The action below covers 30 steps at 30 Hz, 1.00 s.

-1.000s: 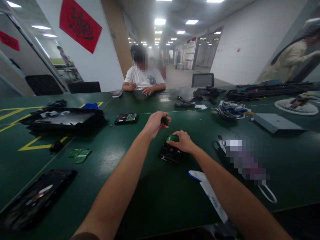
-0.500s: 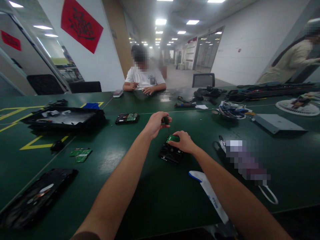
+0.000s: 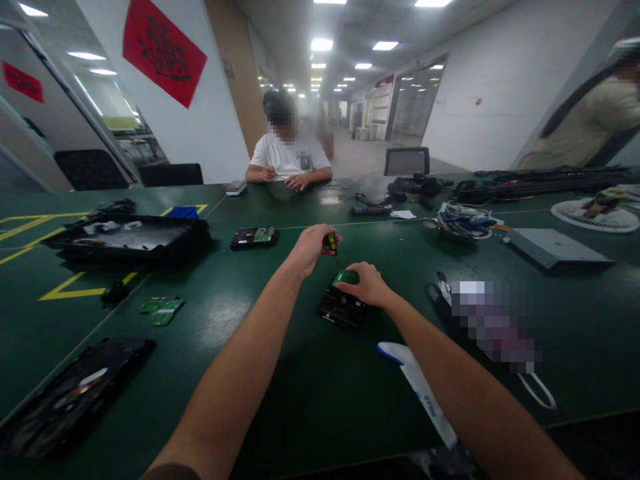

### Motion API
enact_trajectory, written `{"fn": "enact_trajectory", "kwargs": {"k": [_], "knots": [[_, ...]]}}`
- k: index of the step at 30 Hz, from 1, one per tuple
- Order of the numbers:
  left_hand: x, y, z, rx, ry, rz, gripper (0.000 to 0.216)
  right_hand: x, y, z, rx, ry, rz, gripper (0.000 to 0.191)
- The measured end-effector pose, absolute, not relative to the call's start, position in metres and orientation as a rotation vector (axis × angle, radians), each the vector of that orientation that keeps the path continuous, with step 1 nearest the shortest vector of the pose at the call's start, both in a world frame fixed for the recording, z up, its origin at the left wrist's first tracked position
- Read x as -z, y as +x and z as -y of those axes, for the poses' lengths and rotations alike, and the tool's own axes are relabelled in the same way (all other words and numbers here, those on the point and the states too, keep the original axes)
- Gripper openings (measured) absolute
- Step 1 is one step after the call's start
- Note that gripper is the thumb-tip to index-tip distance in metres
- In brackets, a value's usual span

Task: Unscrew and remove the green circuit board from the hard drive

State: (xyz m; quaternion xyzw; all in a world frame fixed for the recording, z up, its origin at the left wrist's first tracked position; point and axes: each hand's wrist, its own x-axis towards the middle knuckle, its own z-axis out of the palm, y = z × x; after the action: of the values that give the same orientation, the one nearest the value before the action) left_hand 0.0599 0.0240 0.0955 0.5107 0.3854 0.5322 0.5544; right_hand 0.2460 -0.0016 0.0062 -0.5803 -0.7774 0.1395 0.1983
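My left hand (image 3: 310, 248) is closed around the dark handle of a screwdriver (image 3: 330, 241) with a yellow mark, its thin shaft pointing down at a black hard drive (image 3: 341, 307) on the green table (image 3: 310, 393). My right hand (image 3: 367, 283) rests on the drive, fingers pressed on its green circuit board (image 3: 346, 277). The screwdriver tip is hidden by my right hand.
A second hard drive (image 3: 253, 236) lies farther back. A black tray (image 3: 125, 237) stands left, loose green boards (image 3: 161, 310) and a black case (image 3: 75, 393) nearer left. A white-blue strip (image 3: 417, 387) lies near my right arm. A person sits opposite; cables (image 3: 463, 220) and a grey box (image 3: 553, 247) are right.
My left hand has turned slightly on the screwdriver handle, and its yellow mark shows now. The right hand and the drive stay put.
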Motion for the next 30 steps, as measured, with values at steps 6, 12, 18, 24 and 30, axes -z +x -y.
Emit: {"fn": "enact_trajectory", "kwargs": {"k": [6, 12, 18, 24, 30], "knots": [[-0.1, 0.055, -0.021, -1.224, 1.378, -1.12, 0.028, -0.008, 0.247, 0.003, -0.401, -1.627, 2.173, 0.061], [-0.105, 0.055, -0.016, -1.097, 1.265, -1.051, 0.028, -0.009, 0.246, 0.003, -0.386, -1.629, 2.167, 0.06], [-0.107, 0.055, -0.015, -1.043, 1.084, -0.91, 0.02, -0.005, 0.246, 0.002, -0.368, -1.635, 2.173, 0.06], [-0.105, 0.053, -0.017, -1.02, 1.054, -0.856, 0.022, -0.004, 0.246, 0.001, -0.357, -1.635, 2.179, 0.061], [-0.104, 0.053, -0.016, -0.999, 1.143, -0.901, 0.024, -0.004, 0.247, 0.001, -0.383, -1.634, 2.176, 0.062]]}}
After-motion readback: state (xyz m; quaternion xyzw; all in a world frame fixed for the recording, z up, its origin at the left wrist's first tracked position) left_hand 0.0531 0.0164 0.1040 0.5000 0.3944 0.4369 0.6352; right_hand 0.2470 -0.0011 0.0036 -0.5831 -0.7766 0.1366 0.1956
